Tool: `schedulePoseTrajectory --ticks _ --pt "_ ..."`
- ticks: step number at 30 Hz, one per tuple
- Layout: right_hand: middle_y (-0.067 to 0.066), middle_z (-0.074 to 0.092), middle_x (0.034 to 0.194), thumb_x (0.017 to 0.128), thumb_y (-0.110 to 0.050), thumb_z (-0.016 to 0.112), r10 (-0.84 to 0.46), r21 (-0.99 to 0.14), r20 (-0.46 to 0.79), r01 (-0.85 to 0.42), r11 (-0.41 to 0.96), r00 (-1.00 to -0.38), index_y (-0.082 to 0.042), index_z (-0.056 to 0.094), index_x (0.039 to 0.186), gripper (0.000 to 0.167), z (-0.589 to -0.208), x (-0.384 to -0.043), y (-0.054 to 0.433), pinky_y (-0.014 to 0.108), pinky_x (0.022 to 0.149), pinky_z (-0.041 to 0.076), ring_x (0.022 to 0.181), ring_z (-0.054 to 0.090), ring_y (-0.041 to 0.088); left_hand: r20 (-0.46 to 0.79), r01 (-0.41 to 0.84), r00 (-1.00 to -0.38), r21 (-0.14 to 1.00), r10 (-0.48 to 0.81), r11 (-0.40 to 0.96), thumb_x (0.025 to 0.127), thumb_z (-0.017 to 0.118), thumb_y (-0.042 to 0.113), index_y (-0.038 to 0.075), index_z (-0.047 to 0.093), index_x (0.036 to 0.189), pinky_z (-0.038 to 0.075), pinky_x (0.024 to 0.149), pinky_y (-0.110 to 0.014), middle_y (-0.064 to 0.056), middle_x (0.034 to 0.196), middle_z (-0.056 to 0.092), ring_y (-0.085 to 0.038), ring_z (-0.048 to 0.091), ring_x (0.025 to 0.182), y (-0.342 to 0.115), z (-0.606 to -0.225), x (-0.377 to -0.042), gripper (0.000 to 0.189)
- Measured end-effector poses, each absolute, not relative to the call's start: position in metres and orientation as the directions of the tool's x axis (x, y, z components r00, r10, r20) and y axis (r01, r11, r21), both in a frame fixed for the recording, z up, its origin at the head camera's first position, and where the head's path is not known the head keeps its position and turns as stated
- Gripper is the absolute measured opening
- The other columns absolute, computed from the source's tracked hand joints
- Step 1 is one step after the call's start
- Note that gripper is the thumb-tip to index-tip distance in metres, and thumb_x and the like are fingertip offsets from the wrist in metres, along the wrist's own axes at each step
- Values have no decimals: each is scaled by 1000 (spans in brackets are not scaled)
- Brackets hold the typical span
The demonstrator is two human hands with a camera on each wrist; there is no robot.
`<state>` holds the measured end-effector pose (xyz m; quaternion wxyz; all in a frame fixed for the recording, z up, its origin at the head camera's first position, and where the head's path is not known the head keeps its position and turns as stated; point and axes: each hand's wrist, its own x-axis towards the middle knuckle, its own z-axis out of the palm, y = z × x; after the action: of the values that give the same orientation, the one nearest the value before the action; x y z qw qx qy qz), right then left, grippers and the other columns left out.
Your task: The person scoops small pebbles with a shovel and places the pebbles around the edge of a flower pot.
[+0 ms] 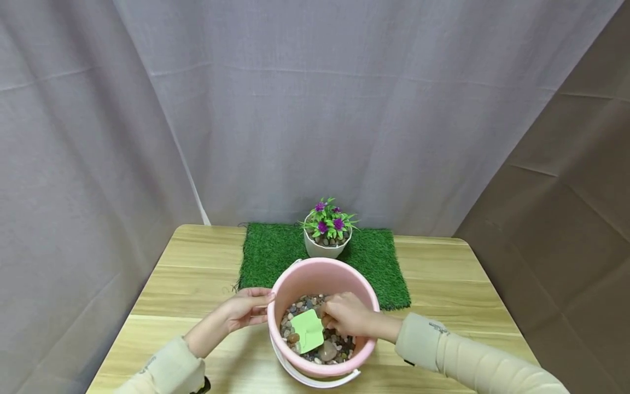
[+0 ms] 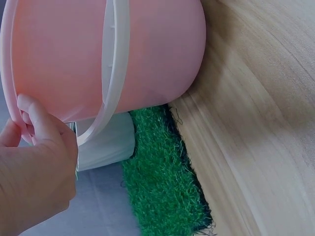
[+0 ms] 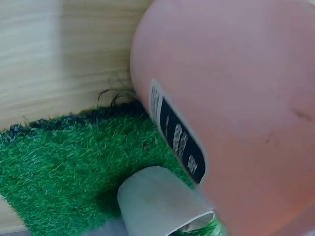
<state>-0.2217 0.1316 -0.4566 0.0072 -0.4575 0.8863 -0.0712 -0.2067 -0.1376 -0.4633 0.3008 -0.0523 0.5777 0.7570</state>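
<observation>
A pink bucket (image 1: 325, 268) with pebbles (image 1: 328, 350) inside stands at the table's front. My left hand (image 1: 248, 307) pinches the bucket's left rim; the left wrist view shows the thumb on one side of that rim and curled fingers (image 2: 37, 118) on the other. Down inside the bucket, my right hand (image 1: 346, 314) is curled round the handle end of a light-green shovel (image 1: 307, 331). Its flat blade lies over the pebbles, and the handle is hidden by the fingers. The right wrist view shows the bucket's outer wall (image 3: 236, 98), not the hand.
Behind the bucket, a white pot (image 1: 327, 250) with purple flowers and pebbles stands on a green turf mat (image 1: 273, 246). The bucket's white handle (image 1: 315, 381) hangs down at the front. Wooden tabletop (image 1: 197, 262) extends to both sides, with grey curtain (image 1: 315, 137) behind.
</observation>
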Motion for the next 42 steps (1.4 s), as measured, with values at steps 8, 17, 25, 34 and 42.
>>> schedulePoseTrajectory --ticks 8,17,25,34,42 --pt "-9 68 84 73 -20 78 -821 -183 22 -809 558 -571 -18 70 88 18 -447 -233 148 25 74 57 80 63 7 -433 -524 -809 837 397 -155 87 66 14 9 63 98 62 75 -20 1 80 68 -6 67 74 -138 -468 -207 13" --pt "-4 70 91 76 -21 76 -822 -292 0 -786 545 -569 -14 69 95 21 -429 -240 159 27 83 57 86 63 8 -428 -516 -809 845 403 -140 87 67 16 5 61 106 62 76 -20 1 82 69 -7 67 76 -139 -465 -209 22" --pt "-2 69 95 77 -20 76 -809 -356 -16 -753 553 -587 -13 69 97 22 -422 -242 167 26 82 58 86 62 8 -423 -520 -805 840 416 -153 89 64 14 9 62 99 62 76 -21 2 82 69 -7 67 76 -138 -465 -208 11" --pt "-2 71 96 78 -19 74 -793 -373 12 -738 562 -610 -13 70 99 22 -412 -249 174 27 80 57 86 63 9 -424 -517 -812 841 401 -157 90 62 12 8 62 101 62 76 -21 2 80 69 -6 67 74 -138 -466 -208 11" --pt "-2 70 92 78 -16 75 -772 -417 28 -709 568 -635 -13 70 98 21 -404 -259 181 19 72 55 77 59 3 -423 -518 -809 841 408 -155 89 64 13 7 62 102 62 76 -21 1 81 69 -7 67 75 -139 -464 -207 14"
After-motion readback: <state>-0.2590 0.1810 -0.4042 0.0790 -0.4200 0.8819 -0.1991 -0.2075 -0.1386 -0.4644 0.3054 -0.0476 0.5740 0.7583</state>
